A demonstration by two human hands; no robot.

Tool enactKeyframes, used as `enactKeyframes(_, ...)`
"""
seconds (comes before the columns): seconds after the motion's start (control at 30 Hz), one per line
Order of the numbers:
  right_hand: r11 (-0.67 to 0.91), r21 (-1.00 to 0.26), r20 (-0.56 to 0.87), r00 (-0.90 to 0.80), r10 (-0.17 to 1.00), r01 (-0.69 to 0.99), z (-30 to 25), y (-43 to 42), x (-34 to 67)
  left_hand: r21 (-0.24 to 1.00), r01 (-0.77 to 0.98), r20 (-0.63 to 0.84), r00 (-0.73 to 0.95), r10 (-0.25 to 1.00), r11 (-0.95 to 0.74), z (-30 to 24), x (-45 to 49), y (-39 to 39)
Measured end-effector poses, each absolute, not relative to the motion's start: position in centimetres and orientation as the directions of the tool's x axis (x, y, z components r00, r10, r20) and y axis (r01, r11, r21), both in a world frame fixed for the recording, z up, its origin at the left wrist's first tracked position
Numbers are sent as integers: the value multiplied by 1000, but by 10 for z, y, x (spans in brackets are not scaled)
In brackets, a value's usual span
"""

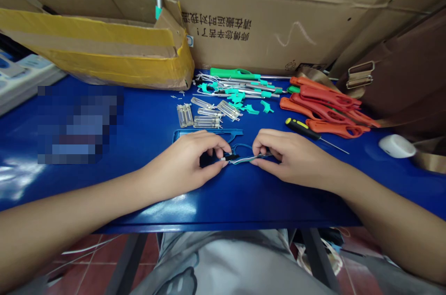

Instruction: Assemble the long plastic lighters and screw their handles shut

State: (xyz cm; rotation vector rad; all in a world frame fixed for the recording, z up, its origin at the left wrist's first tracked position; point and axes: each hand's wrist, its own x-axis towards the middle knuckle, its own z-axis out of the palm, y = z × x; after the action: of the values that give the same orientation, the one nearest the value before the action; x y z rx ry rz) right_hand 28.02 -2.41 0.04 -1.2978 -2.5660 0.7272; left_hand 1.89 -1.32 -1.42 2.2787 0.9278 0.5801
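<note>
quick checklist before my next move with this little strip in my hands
1. Grip on the strip: ok. The left hand pinches its black end and the right hand pinches the other end.
2. Strip lifted off the table: cannot tell. It sits very low.
3. Blue shell close by: ok. It lies flat just behind the left hand.
4. Screwdriver out of the way: ok. It lies behind the right hand and does not touch it.
5. Clear parts together: ok. They are grouped behind the blue shell.
</note>
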Motion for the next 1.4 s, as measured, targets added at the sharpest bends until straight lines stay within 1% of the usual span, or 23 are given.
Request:
enactKeyframes(0.1, 498, -508, -60, -605, 794, 703, 1, -24, 280, 686, 469, 158, 650, 743, -556, -16, 18, -13)
enactKeyframes(0.23, 498, -516, -62, -610, 790, 697, 2, -25, 280, 661, 474, 187, 648, 739, -582, -18, 18, -12)
enactKeyframes(0.43, 496, -538, -54, -616, 786, 681, 1, -26, 280, 636, 427, 239, 683, 690, -643, -18, 18, -12)
enactKeyframes(0.7, 499, -554, -32, -617, 787, 666, -1, -24, 282, 614, 430, 250, 689, 680, -662, -18, 18, -11)
enactKeyframes(1.03, 508, -540, -37, -623, 782, 671, 0, -25, 281, 632, 377, 354, 636, 686, -677, -16, 18, -15)
enactKeyframes(1.2, 518, -534, -45, -634, 772, 669, -1, -24, 282, 608, 349, 402, 640, 655, -713, -14, 18, -17)
enactKeyframes(1.4, 529, -523, -62, -649, 758, 668, 1, -25, 282, 546, 342, 448, 652, 611, -765, -13, 18, -18)
